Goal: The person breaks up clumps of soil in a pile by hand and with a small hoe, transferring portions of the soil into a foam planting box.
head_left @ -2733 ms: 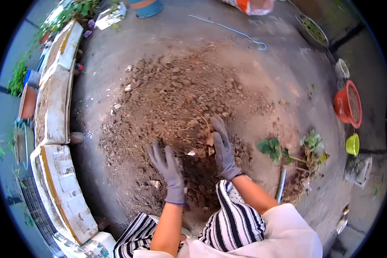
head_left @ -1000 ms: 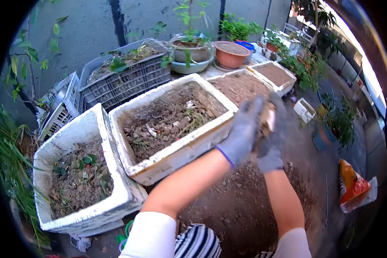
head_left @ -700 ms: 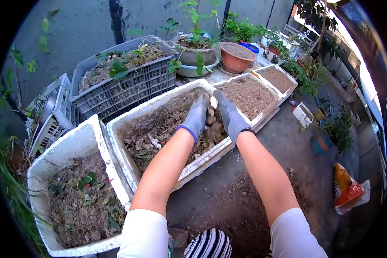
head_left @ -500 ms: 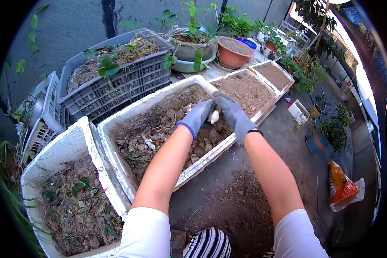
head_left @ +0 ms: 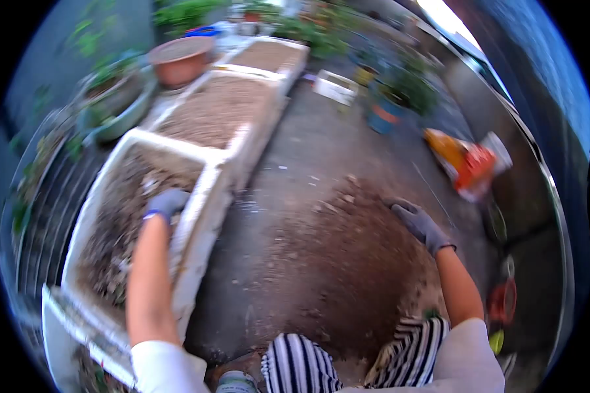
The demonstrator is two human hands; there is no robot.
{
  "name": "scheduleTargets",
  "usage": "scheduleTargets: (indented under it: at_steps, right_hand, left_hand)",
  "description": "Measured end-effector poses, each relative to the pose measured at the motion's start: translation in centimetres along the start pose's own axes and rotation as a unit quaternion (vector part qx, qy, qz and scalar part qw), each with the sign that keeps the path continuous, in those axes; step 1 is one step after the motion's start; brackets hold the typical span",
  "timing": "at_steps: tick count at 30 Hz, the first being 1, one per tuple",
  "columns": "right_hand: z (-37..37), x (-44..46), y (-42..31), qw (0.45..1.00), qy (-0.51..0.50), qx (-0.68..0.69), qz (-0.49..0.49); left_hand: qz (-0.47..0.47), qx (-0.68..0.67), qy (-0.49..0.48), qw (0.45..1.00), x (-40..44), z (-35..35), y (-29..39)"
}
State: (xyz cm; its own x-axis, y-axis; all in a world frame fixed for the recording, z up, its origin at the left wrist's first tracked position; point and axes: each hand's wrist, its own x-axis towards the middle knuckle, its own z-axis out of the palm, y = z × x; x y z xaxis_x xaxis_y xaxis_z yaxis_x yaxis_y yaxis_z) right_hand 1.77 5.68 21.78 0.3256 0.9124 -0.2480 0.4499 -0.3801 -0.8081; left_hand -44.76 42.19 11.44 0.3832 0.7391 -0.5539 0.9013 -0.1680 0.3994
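My left hand [head_left: 169,202], in a grey glove, is inside a white foam box [head_left: 206,157] of soil and plant scraps, by its near wall. Blur hides its fingers, so I cannot tell whether it holds anything. My right hand [head_left: 419,224], also gloved, reaches over the right side of a heap of loose brown soil [head_left: 334,262] on the ground. Its fingers stretch toward the soil, somewhat apart, with nothing visible in them. A pale lump of debris [head_left: 154,180] lies in the box just beyond my left hand.
Two more soil-filled foam boxes [head_left: 219,108] continue behind the first. A terracotta pot [head_left: 180,62] and a planted bowl [head_left: 115,98] stand at the back left. An orange-red bag [head_left: 469,164] and a blue pot [head_left: 383,118] are at right. My striped-clad knees [head_left: 301,363] are in front.
My hands, together over the box around a whitish lump half a second ago, have parted. The right moved out over the soil heap; the left stayed in the box. The view has swung right.
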Motion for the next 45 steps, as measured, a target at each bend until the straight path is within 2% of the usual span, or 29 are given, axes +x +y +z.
scheduleTargets:
  at_steps: [1,2,3,4,5,6,7,8,10,11,12,13,14,16,17,19,20,22,24,26,30,32,33,34,36,37,41,43,45]
  right_hand:
    - [-2.9,-1.5,5.3,0.996,0.075,0.025,0.046]
    - [-5.4,-2.6,10.6,0.985,0.141,0.05,0.088]
    - [-7.7,-3.9,16.9,0.981,0.157,0.063,0.1]
    - [-9.7,-5.1,23.4,0.955,0.216,0.172,0.109]
    - [-10.6,-6.5,28.2,0.915,0.27,0.277,0.116]
    - [-10.7,-7.6,31.0,0.909,0.277,0.287,0.123]
    - [-10.9,-8.4,33.8,0.893,0.313,0.28,0.161]
    - [-11.2,-9.2,36.1,0.876,0.346,0.27,0.199]
    - [-11.4,-9.6,41.8,0.873,0.335,0.282,0.215]
    - [-11.6,-9.1,45.5,0.899,0.324,0.217,0.198]
    - [-11.8,-8.6,48.2,0.922,0.31,0.15,0.178]
    - [-11.8,-8.3,46.7,0.923,0.324,0.1,0.182]
    - [-12.4,-7.1,48.5,0.924,0.319,0.106,0.183]
    - [-13.0,-3.1,52.7,0.916,0.34,0.167,0.133]
    - [-13.6,-1.7,51.4,0.918,0.333,0.171,0.133]
    - [-14.8,1.3,44.2,0.951,0.293,0.046,0.092]
    - [-14.7,3.9,43.1,0.954,0.283,0.076,0.067]
    - [-14.8,10.0,42.9,0.961,0.248,0.123,0.022]
    - [-14.4,15.2,41.5,0.968,0.209,0.136,0.01]
    - [-14.0,18.8,35.7,0.982,0.175,0.004,0.074]
    - [-12.7,28.5,43.1,0.975,0.141,0.077,0.154]
    - [-12.2,32.0,46.3,0.963,0.175,-0.107,0.173]
    - [-12.4,31.8,44.1,0.951,0.148,-0.183,0.199]
    - [-12.2,32.2,42.4,0.952,0.142,-0.187,0.194]
    - [-11.6,33.8,42.1,0.927,0.182,-0.211,0.252]
    - [-11.8,34.7,42.4,0.933,0.11,-0.267,0.214]
    - [-7.4,36.7,37.8,0.905,0.138,-0.318,0.246]
    - [-4.4,36.1,32.0,0.921,0.095,-0.299,0.231]
    - [-2.1,39.5,33.4,0.936,0.042,-0.305,0.168]
  left_hand:
    - [0.107,0.09,0.141,0.98,0.3,-0.8,1.0]
    - [0.068,-0.082,0.214,0.971,4.8,-1.5,-0.6]
    - [0.073,-0.072,0.286,0.953,1.7,-2.3,4.9]
    - [0.077,-0.063,0.36,0.928,-1.9,-3.5,10.3]
    - [0.184,-0.122,0.407,0.886,-0.6,-2.6,13.0]
    - [0.286,-0.181,0.445,0.829,-0.5,-1.5,16.2]
    - [0.303,-0.251,0.392,0.831,-0.3,1.0,19.3]
    - [0.333,-0.201,0.387,0.836,1.0,3.6,21.5]
    - [0.283,-0.115,0.29,0.907,-2.8,11.5,28.2]
    - [0.33,-0.082,0.236,0.91,3.1,15.6,26.3]
    - [0.226,-0.171,0.133,0.95,1.3,19.8,28.5]
    - [0.145,-0.068,0.126,0.979,1.2,23.4,29.4]
    - [0.058,0.033,0.116,0.991,2.1,27.1,29.2]
    - [0.088,0.072,0.122,0.986,4.6,34.3,25.5]
    - [0.031,0.05,0.165,0.984,6.4,37.9,23.7]
    - [-0.064,0.026,0.231,0.97,5.8,41.8,25.1]
    - [-0.101,0.025,0.255,0.961,3.8,42.7,27.7]
    - [-0.114,0.052,0.359,0.925,4.9,44.8,27.5]
    - [-0.104,0.046,0.356,0.928,4.9,44.9,27.2]
    - [-0.102,0.046,0.369,0.923,5.0,44.8,27.1]
    - [-0.065,0.018,0.411,0.909,5.2,44.4,27.2]
    - [-0.067,0.007,0.422,0.904,5.3,44.4,27.1]
    - [-0.067,0.015,0.42,0.905,5.2,44.2,27.3]
    - [-0.067,0.025,0.418,0.906,5.2,44.0,27.5]
    - [-0.068,0.028,0.423,0.903,5.2,43.9,27.2]
    - [-0.053,0.026,0.426,0.903,5.2,43.8,27.3]
    - [-0.033,0.015,0.421,0.906,5.2,43.5,27.0]
    - [-0.029,0.012,0.415,0.909,5.2,43.2,27.1]
    - [-0.028,0.01,0.416,0.909,5.4,43.3,26.9]
